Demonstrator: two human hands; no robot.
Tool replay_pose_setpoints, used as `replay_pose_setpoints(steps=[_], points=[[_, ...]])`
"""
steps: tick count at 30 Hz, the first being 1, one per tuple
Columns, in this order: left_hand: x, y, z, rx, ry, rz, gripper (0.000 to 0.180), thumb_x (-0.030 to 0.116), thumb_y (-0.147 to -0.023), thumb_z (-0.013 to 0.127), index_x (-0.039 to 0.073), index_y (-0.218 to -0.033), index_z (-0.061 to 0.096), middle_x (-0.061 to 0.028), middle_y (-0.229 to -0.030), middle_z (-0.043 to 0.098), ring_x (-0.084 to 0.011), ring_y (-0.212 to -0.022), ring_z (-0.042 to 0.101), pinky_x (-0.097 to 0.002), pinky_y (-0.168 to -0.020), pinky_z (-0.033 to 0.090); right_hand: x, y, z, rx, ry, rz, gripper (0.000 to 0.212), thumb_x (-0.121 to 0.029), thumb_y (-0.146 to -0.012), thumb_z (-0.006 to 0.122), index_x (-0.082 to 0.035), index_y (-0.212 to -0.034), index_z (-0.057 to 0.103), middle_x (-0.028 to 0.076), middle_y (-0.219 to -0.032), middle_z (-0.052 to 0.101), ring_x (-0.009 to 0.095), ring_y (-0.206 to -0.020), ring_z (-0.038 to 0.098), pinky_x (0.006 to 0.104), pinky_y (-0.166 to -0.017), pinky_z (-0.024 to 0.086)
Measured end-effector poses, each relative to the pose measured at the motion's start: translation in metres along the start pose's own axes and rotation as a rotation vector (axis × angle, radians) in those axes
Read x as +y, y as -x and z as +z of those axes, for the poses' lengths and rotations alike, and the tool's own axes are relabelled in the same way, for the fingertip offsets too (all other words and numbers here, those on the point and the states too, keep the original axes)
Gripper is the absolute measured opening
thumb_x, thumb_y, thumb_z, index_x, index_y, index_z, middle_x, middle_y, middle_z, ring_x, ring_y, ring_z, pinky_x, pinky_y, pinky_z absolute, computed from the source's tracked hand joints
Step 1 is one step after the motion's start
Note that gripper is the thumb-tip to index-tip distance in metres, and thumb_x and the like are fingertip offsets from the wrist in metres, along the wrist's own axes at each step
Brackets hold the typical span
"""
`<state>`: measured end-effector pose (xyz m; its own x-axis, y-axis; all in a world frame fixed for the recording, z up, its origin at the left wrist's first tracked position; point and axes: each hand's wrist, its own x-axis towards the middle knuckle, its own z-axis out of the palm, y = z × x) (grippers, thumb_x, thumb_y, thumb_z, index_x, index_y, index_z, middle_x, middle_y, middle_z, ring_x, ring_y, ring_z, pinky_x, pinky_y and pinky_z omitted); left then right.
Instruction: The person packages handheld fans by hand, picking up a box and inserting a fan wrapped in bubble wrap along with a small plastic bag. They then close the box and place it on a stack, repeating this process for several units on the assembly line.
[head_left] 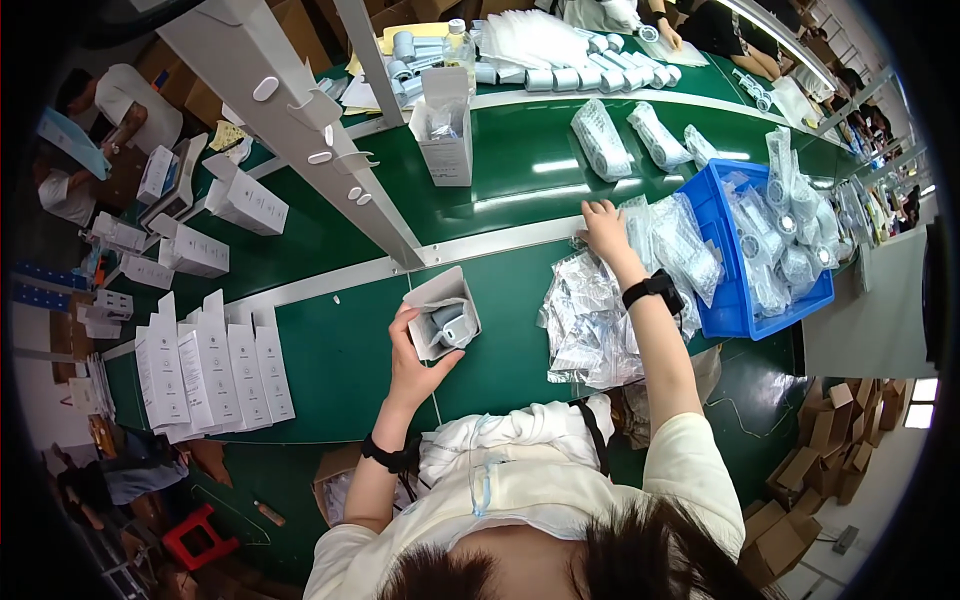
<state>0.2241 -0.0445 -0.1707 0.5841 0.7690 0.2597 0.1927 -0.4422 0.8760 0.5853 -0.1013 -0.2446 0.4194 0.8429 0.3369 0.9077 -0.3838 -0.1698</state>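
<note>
My left hand (408,365) is wrapped round an open white carton (470,318) on the green bench. Inside the carton sits a pale grey-blue plastic device (450,325), partly hidden by the walls. My right hand (606,232) reaches forward over the far edge of a pile of small clear plastic packets (590,325), by the metal rail. Its fingers are stretched out and a little apart, and I see nothing held in them. Just right of that hand lie bubble-wrapped parts (682,245), next to a blue plastic bin (715,290).
Bubble-wrapped devices fill the blue bin. More bubble-wrapped pieces (602,140) lie beyond the rail (330,285). Several white cartons (207,375) stand at the left. A slanted metal post (340,150) crosses the bench. Across it, a person's hand (668,32) is near grey parts.
</note>
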Motion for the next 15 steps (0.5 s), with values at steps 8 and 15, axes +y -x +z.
replay_pose_setpoints(steps=[8, 15], points=[[0.027, -0.02, -0.013, 0.04, -0.253, -0.051, 0.014, 0.002, -0.065, 0.066, 0.0, -0.075, 0.057, -0.0138, -0.096, 0.053, -0.0226, -0.077, 0.055, -0.0289, -0.066, 0.043, -0.003, -0.008, -0.03, -0.19, -0.085, -0.133, 0.017, -0.01, -0.064, 0.066, -0.004, -0.077, 0.057, 0.009, -0.085, 0.055, 0.024, -0.084, 0.051, 0.0364, -0.073, 0.039], [0.029, -0.04, -0.018, 0.084, -0.145, -0.256, 0.009, 0.0, -0.066, 0.064, -0.004, -0.068, 0.057, -0.0098, -0.07, 0.057, -0.0168, -0.051, 0.048, -0.0259, -0.049, 0.038, -0.149, 0.022, -0.133, 0.231, -1.094, -0.119, 0.021, 0.008, -0.059, 0.064, -0.001, -0.074, 0.052, 0.007, -0.076, 0.052, 0.02, -0.071, 0.049, 0.027, -0.061, 0.041]])
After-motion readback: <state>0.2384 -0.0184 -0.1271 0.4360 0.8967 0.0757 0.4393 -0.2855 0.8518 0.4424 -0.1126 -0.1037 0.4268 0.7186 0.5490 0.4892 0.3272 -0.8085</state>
